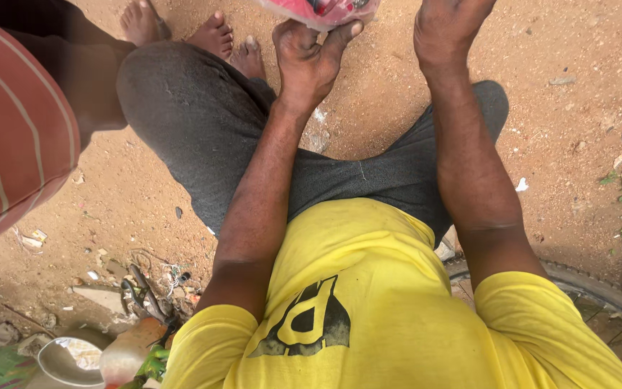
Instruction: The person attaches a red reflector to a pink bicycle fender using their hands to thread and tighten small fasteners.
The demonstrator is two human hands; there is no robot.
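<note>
At the far left, another person in a red striped shirt (8,122) stands close by, and their bare feet (181,29) rest on the sandy ground (556,144). Low in the left corner sits a round metal bowl (66,360) among small bits of trash. The person wearing the camera has a yellow shirt (354,302) and dark grey trousers (203,122). Their left hand (309,61) reaches up and its fingers pinch the bottom edge of a red plastic bag (322,11) at the top of the view. The right hand (446,29) is raised just beside the bag, but I cannot tell if it is gripping anything. A bike tyre (599,295) curves at the lower right.
</note>
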